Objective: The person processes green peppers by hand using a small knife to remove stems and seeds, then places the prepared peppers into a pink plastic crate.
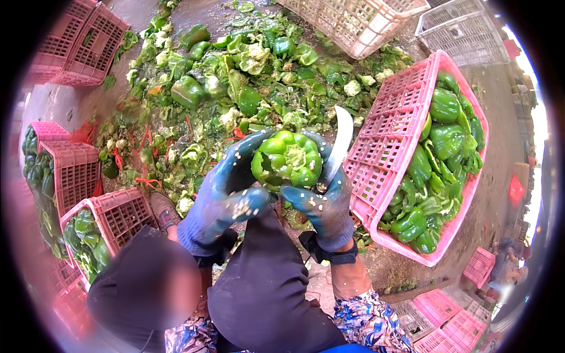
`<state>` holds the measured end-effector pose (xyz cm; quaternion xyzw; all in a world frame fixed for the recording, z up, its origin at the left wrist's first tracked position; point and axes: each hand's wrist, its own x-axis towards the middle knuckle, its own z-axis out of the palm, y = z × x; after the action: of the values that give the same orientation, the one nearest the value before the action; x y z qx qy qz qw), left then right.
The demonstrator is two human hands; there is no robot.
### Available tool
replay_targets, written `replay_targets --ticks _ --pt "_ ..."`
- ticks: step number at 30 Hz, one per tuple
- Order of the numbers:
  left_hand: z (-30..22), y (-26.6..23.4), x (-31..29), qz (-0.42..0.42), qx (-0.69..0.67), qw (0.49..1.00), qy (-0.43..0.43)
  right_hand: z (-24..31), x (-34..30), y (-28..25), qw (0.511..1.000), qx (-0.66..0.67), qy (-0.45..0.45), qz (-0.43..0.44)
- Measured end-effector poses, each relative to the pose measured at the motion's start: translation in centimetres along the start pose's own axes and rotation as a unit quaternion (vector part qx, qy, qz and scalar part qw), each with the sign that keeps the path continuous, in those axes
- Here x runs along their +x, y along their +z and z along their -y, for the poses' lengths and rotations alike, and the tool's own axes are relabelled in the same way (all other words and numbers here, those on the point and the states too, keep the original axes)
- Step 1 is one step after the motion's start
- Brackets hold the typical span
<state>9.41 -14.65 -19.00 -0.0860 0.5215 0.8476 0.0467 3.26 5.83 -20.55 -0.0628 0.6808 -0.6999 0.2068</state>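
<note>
A green bell pepper [288, 160], with its hollowed, opened end facing up, is held in front of me. Around its left side curl the fingers of my left hand [219, 197], in a blue-green glove flecked with seeds. My right hand [329, 206], gloved alike, grips a knife [341, 136]; its curved blade points up and away, to the right of the pepper. The right thumb presses against the pepper's lower edge, so both hands touch it. The knife's handle is mostly hidden in the right palm.
A pink crate [385, 132] of green peppers stands close on my right. Pepper scraps [247, 76] cover the floor ahead. Another pepper-filled crate [126, 220] is at the left, near a person in a dark cap [132, 288]. White crates [359, 23] stand at the far side.
</note>
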Motion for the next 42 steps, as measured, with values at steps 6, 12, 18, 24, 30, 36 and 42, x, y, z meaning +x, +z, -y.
replay_targets --ticks 6,12,18,24,30,36,42 --pt "2.4 0.8 0.5 -0.111 0.008 0.994 0.009 -2.8 0.1 0.2 0.995 0.029 -0.082 0.057" --pt "4.2 0.4 0.3 -0.145 0.075 0.986 0.045 -1.8 -0.9 0.6 0.997 0.081 0.0 0.005" --pt "2.3 0.9 0.3 -0.153 0.1 0.983 -0.03 -0.6 -2.1 -0.7 0.987 0.129 0.066 0.066" --pt "1.3 0.1 1.3 -0.041 0.132 0.989 0.046 0.4 -1.2 -0.6 0.986 0.119 0.09 0.074" --pt "3.2 -0.4 1.8 -0.068 0.101 0.991 0.046 -1.1 0.2 -1.3 0.977 0.138 0.141 0.084" --pt "3.9 -0.1 1.5 -0.164 0.08 0.982 0.05 -3.0 2.4 -0.5 0.98 0.115 0.116 0.11" --pt "5.2 0.5 2.1 -0.283 0.295 0.904 0.123 0.7 0.9 0.1 0.986 -0.038 0.153 -0.055"
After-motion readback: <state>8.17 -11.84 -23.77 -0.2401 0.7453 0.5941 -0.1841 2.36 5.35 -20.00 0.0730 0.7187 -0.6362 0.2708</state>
